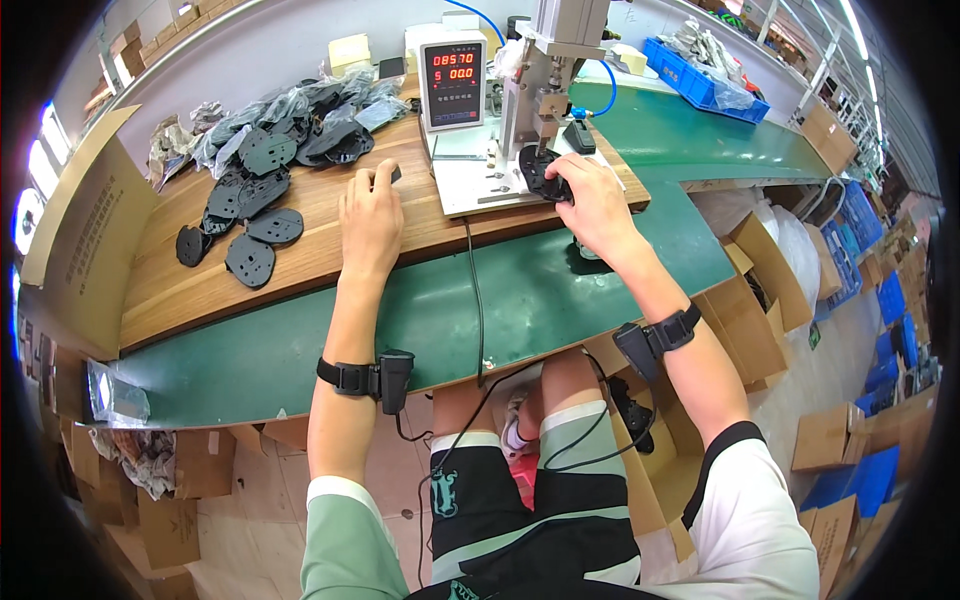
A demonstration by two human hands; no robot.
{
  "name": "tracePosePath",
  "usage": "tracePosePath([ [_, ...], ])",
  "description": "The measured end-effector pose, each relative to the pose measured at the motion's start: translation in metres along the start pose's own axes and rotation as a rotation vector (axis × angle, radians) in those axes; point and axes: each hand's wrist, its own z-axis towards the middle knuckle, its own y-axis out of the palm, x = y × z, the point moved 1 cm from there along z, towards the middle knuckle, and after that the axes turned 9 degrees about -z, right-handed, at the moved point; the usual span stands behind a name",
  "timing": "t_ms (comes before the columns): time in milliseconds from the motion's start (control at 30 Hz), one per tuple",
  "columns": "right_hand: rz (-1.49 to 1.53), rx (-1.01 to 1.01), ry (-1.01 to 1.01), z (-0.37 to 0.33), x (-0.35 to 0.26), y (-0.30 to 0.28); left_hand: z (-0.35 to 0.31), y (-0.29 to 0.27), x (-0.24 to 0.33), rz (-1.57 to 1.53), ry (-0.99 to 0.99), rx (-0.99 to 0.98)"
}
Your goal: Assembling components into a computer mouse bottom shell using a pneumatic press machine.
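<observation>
My right hand grips a black plastic part, an oval plate-like piece, on the bench press. The part sits right under the tool of the press, and my fingers partly cover it. Over the wooden board, my left hand is closed, with a small black piece showing at its fingertips; I cannot make out its kind. Left of that hand lie several loose black oval plates with holes in them. The white base plate of the press reaches between my two hands.
A counter box with red digits stands beside the press. Behind the plates is a heap of plastic-wrapped parts. An open carton stands at the left, a blue crate at the far right. Cables hang over the green bench edge.
</observation>
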Motion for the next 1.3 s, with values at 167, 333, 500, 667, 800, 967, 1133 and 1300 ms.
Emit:
tracePosePath([
  [167,0.009,-0.001,-0.021,0.003,-0.002,0.001,0.001,-0.003,0.003,-0.067,-0.080,0.075],
  [333,0.048,-0.011,0.028,0.009,0.007,-0.012,0.004,0.002,0.017,-0.191,0.032,0.000],
  [500,0.315,0.204,0.183,-0.043,-0.025,-0.057,0.005,0.000,0.032,-0.139,0.343,0.050],
  [667,0.354,0.270,0.234,-0.176,-0.066,-0.104,-0.001,0.012,0.078,-0.126,0.499,-0.110],
  [800,0.323,0.266,0.402,-0.296,-0.051,-0.080,0.002,0.043,0.124,-0.075,0.551,-0.222],
  [967,0.267,0.233,1.016,-0.416,-0.011,-0.014,0.021,0.081,0.142,0.008,0.557,-0.259],
  [1133,0.206,0.010,1.242,-0.519,0.030,0.045,0.022,0.104,0.142,0.035,0.479,-0.310],
  [1300,0.149,-0.330,1.362,-0.589,0.050,0.096,0.025,0.102,0.138,-0.070,0.452,-0.308],
])
